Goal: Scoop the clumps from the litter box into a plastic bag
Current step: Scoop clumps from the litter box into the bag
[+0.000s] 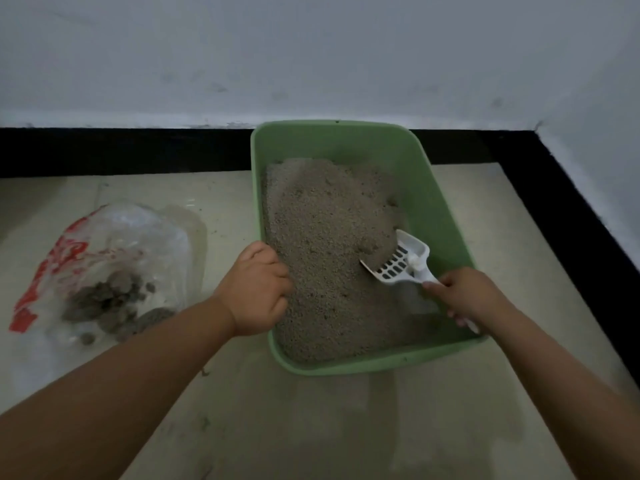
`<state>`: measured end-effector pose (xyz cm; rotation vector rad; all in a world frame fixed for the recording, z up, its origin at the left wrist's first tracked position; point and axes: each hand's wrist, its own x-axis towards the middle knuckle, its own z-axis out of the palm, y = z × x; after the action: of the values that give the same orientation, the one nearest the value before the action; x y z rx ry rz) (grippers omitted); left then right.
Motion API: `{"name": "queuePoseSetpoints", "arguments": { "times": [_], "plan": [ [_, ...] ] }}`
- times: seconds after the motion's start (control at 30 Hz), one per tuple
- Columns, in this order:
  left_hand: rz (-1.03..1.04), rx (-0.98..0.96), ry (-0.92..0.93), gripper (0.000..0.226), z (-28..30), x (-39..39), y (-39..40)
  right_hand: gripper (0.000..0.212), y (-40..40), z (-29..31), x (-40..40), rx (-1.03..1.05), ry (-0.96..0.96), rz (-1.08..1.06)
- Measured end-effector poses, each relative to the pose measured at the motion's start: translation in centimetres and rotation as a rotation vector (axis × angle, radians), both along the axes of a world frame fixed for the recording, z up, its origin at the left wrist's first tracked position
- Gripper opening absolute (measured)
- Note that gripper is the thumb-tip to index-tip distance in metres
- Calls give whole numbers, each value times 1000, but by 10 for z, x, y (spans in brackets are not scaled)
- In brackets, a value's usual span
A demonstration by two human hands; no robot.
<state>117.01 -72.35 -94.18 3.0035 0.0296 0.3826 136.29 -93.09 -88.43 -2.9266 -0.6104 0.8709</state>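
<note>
Gripping scoop [398, 265] handle w/ R hand [464, 292], head dug into litter. L hand [256, 289] curled over litter box [433, 202] rim. Clumps [107, 299] in plastic bag [104, 271] on the left.

A pale tiled floor [346, 427] meets a black skirting [121, 152] under a white wall [242, 46].

R hand [465, 296] holds scoop [398, 263] in litter; L hand [258, 289] prob. grips box [426, 188] rim.

Pale green litter box [436, 202], grey-beige speckled litter [322, 237] inside. White slotted scoop [401, 263]. Clear plastic bag [104, 265] with red print holds grey clumps [110, 303]; black skirting [121, 152].
</note>
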Motion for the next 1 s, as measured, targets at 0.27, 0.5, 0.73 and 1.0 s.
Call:
{"name": "queuePoseSetpoints", "arguments": {
  "times": [0.27,0.5,0.73,1.0],
  "plan": [
    [-6,4,25,29,-1,6,0,46,50,-54,-2,307,82,9],
    [21,27,41,29,1,5,-3,39,57,-61,-9,532,168,-184],
    [31,92,51,32,2,4,-3,36,48,-45,-17,798,137,-298],
    [39,84,62,33,3,2,-4,36,30,-29,-41,730,72,-241]
  ]
}}
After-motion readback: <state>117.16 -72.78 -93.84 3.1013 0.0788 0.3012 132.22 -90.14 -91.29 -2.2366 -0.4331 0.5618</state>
